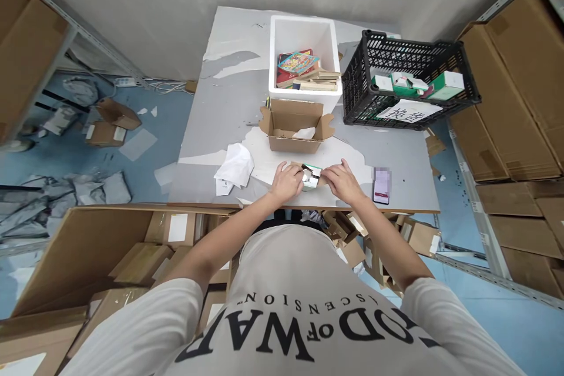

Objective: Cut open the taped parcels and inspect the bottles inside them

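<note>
Head view: worker in a pale printed T-shirt (286,270) stands at a counter (408,164), both hands on a small green-and-white box (311,178) near the counter's front edge. L. hand (286,183) is narrow, fingers curled against the box's left side; R. hand (342,181) is likewise narrow, thumb & fingertips close together at the right end, tho exactly what's btwn them is too small to tell. Box top looks partly open, w/ white flaps & a dark gap showing. Step in hand, by the look of it: working the box's flaps; opening vs. closing can't be told. Next move prob. calls for a steady L. hold while the R. fingers handle the end flap, w/o crushing thin card. Just beyond the box: an open brown carton (291,144) w/ a scrap of white paper (305,133) inside. Behind that, a white foam tub (304,94) of books (299,63); to its right, a black crate (359,88) w/ green-and-white packs (447,85) & a handwritten sign (409,110). Crumpled white wrapping (235,165) lies left of the L. hand, phone (381,185) right of the R. hand.
</note>
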### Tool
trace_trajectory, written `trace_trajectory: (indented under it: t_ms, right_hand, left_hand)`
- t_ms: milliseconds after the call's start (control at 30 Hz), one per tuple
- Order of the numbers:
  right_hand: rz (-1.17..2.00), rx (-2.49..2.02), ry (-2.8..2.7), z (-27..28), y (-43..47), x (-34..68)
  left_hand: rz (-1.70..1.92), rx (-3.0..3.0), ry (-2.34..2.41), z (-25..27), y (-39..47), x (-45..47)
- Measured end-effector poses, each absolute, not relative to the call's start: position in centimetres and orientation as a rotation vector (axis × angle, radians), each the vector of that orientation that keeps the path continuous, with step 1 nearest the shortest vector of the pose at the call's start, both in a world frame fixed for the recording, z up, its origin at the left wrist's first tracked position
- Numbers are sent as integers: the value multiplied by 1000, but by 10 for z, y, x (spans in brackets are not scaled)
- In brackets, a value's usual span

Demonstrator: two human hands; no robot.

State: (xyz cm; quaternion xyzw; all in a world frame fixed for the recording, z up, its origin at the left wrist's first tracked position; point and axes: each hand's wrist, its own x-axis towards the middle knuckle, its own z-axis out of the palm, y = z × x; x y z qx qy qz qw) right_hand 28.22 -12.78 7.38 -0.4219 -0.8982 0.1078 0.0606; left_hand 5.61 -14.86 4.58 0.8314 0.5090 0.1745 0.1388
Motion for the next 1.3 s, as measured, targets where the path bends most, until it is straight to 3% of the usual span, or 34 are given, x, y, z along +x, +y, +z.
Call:
trace_trajectory:
  t_ms: [200, 533, 800, 1000, 1300]
  right_hand:
    - [298, -1169, -2946, 79, -121, 266]
    - [-4, -1589, -2890, 86, -123, 250]
    - [53, -1361, -3034, 89, -112, 247]
    - [118, -858, -3203, 89, -105, 249]
    - [32, -659, -3489, 97, -87, 214]
  left_hand:
    - [659, 2033, 1746, 47, -148, 77]
    - [617, 1921, 1762, 50, -151, 74]
    - [744, 1953, 1639, 35, -160, 63]
    - [698, 2024, 1465, 13, -150, 64]
    - [725, 1976, 1507, 1, -140, 70]
